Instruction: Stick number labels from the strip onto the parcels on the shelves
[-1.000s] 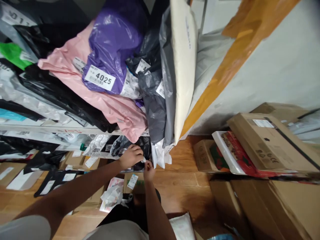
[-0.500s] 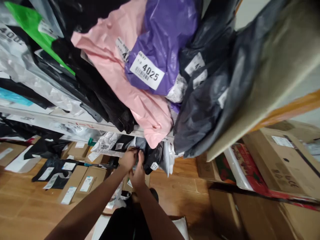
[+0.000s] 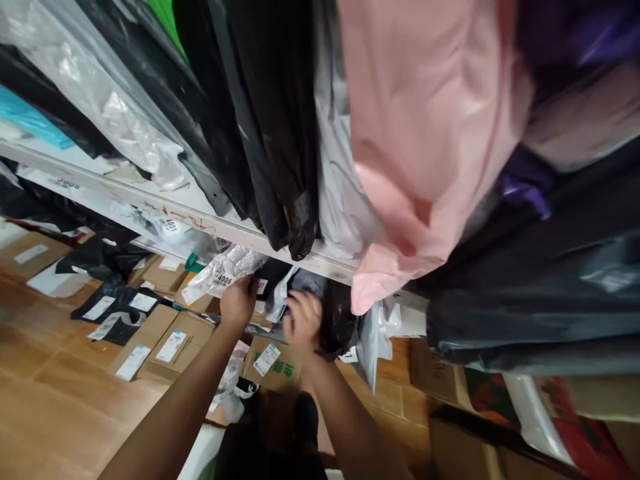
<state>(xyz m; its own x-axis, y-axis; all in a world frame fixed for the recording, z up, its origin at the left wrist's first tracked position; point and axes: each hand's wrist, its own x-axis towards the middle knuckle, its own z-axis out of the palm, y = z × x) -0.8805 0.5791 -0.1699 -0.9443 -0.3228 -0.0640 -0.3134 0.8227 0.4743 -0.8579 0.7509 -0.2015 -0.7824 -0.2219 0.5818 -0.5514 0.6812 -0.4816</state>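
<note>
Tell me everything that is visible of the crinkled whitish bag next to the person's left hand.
The whitish bag is a plastic mailer, shiny and heavily crinkled. It lies just below the white shelf edge and sticks out toward the camera. A white label on it carries a printed number, apparently 4006. The left hand touches its right end with curled fingers; whether it grips the bag is unclear. A black bag lies directly to its right.
</note>
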